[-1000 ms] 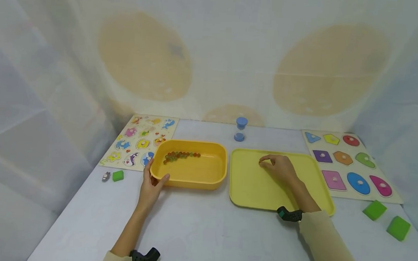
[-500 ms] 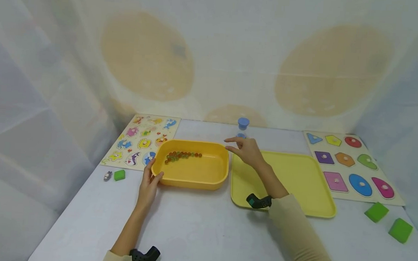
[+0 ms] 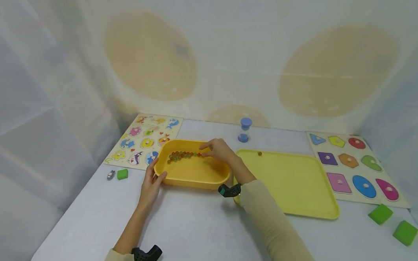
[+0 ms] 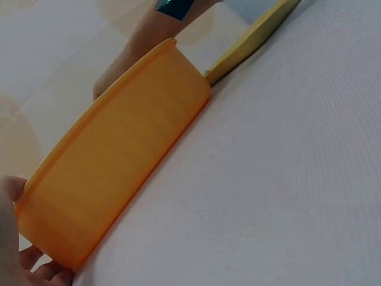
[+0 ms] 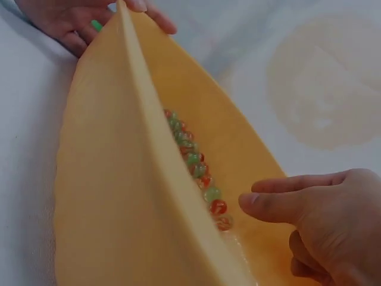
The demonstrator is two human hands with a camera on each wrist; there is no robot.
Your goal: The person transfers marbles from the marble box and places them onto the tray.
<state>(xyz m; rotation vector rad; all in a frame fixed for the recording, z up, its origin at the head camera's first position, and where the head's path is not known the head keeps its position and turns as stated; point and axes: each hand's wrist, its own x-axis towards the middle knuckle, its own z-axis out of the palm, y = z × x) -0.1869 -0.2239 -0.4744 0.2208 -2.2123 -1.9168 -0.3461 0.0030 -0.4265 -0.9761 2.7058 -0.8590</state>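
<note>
My left hand [image 3: 150, 186] grips the left end of a deep orange-yellow basin [image 3: 192, 177], its thumb at the rim and other fingers lower on the outside. Glass marbles [image 3: 183, 156], red, orange and green, lie clustered along the basin floor toward the far left. Inside the basin, my right hand [image 3: 218, 150] reaches in with thumb and forefinger apart, close to the right end of the marbles [image 5: 212, 195]. Nothing shows between those fingertips in the right wrist view. One dark marble [image 3: 260, 153] lies on the flat yellow tray [image 3: 291, 190] near its far edge.
Peg puzzle boards stand either side: an animal board [image 3: 137, 136] at left, a shape board [image 3: 356, 166] at right. A blue sand timer [image 3: 244, 130] stands behind. Green blocks [image 3: 380, 214] lie at right; a small green block [image 3: 122, 174] and grey figure [image 3: 111, 175] at left.
My right hand has moved left from the yellow tray into the basin, leaving a marble on the tray. My left hand keeps its hold on the basin's end.
</note>
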